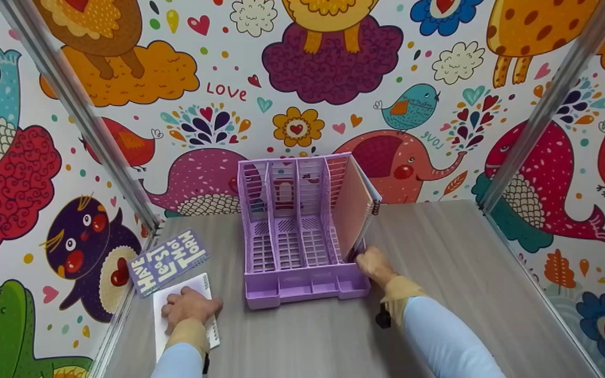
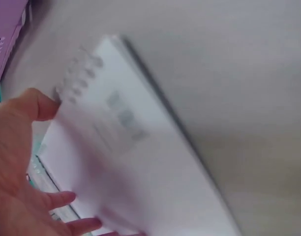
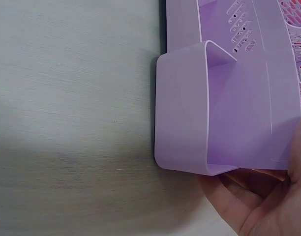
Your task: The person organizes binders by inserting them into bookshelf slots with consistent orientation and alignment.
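Observation:
My left hand point(image 1: 189, 310) rests over a white spiral notebook point(image 1: 208, 333) on the table, fingers spread on its cover. In the left wrist view the thumb lies at the coil edge of that notebook point(image 2: 140, 162), whose picture is blurred. With my right hand point(image 1: 376, 265) I grip the front right corner of a purple file organizer point(image 1: 305, 283). From the right wrist, the thumb lies along the organizer's wall point(image 3: 258, 113) and the fingers go round behind it. A tan spiral notebook point(image 1: 351, 205) stands in the rightmost slot, with more notebook edges behind it.
A purple-grey notebook point(image 1: 168, 262) with large white lettering lies beyond the white one, near the left wall. Printed cartoon panels point(image 1: 297, 121) enclose the table point(image 1: 439, 262) at the back and sides, with metal posts point(image 1: 549, 100) at the corners.

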Demonstrator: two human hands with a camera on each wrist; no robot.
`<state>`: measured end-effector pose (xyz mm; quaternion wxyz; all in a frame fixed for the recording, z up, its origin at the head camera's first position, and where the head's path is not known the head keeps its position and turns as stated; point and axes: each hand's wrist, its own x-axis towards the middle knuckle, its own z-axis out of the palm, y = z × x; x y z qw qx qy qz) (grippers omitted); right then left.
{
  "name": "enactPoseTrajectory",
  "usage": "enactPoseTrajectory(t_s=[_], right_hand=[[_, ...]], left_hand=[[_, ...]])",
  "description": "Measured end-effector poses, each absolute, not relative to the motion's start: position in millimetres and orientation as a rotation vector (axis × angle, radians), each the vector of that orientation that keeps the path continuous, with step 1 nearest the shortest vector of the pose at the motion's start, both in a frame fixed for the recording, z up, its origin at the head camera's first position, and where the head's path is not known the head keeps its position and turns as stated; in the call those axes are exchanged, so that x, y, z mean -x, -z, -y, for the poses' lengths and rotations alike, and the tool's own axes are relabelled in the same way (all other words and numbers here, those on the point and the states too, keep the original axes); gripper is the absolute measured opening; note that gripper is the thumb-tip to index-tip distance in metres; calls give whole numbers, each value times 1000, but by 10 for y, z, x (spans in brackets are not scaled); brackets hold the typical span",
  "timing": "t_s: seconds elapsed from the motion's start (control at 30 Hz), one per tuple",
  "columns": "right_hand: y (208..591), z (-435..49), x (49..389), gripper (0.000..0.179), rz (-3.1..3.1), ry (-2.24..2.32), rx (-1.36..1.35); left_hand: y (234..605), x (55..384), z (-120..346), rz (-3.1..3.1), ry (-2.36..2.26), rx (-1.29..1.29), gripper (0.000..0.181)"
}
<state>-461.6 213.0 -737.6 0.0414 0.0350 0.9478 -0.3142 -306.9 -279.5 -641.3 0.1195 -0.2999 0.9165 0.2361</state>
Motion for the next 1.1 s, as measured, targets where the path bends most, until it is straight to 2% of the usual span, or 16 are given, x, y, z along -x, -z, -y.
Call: enactPoseTrajectory(t_s=[0.1, 0.27, 0.57, 0.87, 1.1], right_hand=[[7390, -2144, 4632, 23, -2897, 967, -101], [7393, -2144, 4641, 27, -2896, 978, -110], [7344, -2111, 4589, 29, -2903, 957, -119], [7377, -2141, 4593, 30, -2905, 952, -130], [7389, -2135, 4620, 25, -2932, 913, -130]], left_hand=[[6334, 3056, 2773, -2669, -696, 822, 99], [6238, 2987, 2858, -2751, -656, 678, 82], [6321, 2913, 2930, -2833, -652, 697, 52], [6305, 2883, 2883, -2874, -565, 537, 48], [6209, 2768, 2922, -2851, -778, 571, 49]])
